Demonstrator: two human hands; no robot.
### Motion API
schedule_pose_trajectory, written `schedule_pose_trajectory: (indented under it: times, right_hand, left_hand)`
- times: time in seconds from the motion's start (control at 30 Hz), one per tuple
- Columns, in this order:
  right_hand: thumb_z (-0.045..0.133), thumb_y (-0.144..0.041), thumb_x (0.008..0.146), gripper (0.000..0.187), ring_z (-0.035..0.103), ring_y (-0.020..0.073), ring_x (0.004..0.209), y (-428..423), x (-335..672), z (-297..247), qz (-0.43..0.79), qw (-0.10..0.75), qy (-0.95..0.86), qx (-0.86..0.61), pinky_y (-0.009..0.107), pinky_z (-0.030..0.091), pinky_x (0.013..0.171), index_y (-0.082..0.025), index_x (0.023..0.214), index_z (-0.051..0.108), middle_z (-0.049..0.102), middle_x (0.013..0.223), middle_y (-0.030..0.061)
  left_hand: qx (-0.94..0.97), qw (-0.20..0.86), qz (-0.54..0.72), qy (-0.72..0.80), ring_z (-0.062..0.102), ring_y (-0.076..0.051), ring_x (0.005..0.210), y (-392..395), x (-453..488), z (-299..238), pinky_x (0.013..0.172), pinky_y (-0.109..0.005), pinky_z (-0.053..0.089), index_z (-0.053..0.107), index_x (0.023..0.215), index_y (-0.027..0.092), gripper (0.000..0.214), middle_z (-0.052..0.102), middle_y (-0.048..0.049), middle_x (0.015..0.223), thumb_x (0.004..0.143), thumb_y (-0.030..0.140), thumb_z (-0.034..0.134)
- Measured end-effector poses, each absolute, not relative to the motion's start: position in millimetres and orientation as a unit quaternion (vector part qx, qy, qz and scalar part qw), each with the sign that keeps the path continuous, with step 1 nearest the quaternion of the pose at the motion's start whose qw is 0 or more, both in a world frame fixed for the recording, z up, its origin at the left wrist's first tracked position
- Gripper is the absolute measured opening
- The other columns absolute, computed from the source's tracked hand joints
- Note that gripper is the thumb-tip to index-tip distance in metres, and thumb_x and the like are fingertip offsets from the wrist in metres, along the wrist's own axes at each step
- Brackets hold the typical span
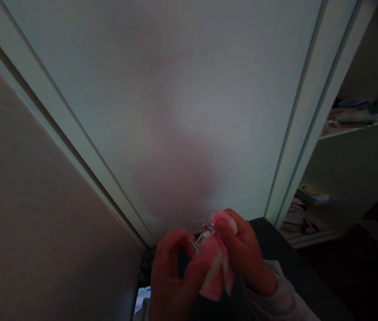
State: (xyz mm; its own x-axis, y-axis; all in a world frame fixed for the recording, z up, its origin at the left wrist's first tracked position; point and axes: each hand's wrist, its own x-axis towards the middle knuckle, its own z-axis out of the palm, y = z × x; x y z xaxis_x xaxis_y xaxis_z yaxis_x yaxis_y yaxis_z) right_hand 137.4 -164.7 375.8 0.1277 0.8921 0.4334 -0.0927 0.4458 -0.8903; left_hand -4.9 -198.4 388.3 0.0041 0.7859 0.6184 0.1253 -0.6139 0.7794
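Note:
Low in the head view, both hands are close together in front of a pale panel. My right hand (247,249) is closed on a soft pink and white cloth (213,285), with the thumb pressed on its upper part and folds hanging below. From the cloth, a small shiny silver or clear thing (205,236) sticks out to the left. My left hand (175,276) has its fingertips and thumb closed around that shiny thing; its exact kind is too dim and blurred to make out.
A pale sliding-door panel (235,102) stands ahead, with a brown wall (41,200) at the left. Open shelves (359,129) at the right hold several items, including a white box (312,195). A dark surface (296,272) lies below; a lit screen (142,296) shows at lower left.

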Motion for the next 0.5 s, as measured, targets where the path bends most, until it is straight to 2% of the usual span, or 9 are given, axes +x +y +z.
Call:
schedule_pose_trajectory:
  times: [0.1,0.23,0.5]
  right_hand:
    - [0.057,-0.042,0.079,0.026,0.043,0.0115,0.051,-165,137,377,0.401,0.672,-0.507,-0.361,0.021,0.037,0.046,-0.019,0.067,0.055,0.049,0.058,-0.0032]
    - [0.063,-0.034,0.073,0.017,0.046,0.0124,0.054,-168,135,377,0.416,0.670,-0.504,-0.353,0.022,0.039,0.050,-0.019,0.069,0.057,0.053,0.061,-0.0024]
    - [0.065,-0.028,0.069,0.012,0.044,0.0120,0.052,-170,126,378,0.416,0.637,-0.537,-0.364,0.022,0.037,0.048,-0.019,0.066,0.058,0.051,0.057,-0.0038]
  left_hand:
    - [0.702,0.196,0.574,0.373,0.055,-0.014,0.069,-197,-7,388,0.064,-0.023,0.048,0.061,0.094,0.024,0.022,0.058,-0.0008,0.081,0.074,0.015,0.065]
    - [0.703,0.143,0.552,0.425,0.057,-0.016,0.071,-198,-11,390,0.065,-0.025,0.047,0.062,0.093,0.023,0.016,0.061,-0.0014,0.081,0.077,0.021,0.062]
    - [0.638,0.213,0.530,0.517,0.063,-0.018,0.070,-199,-23,384,0.063,-0.027,0.049,0.061,0.096,0.020,0.027,0.068,-0.0039,0.081,0.082,0.041,0.054]
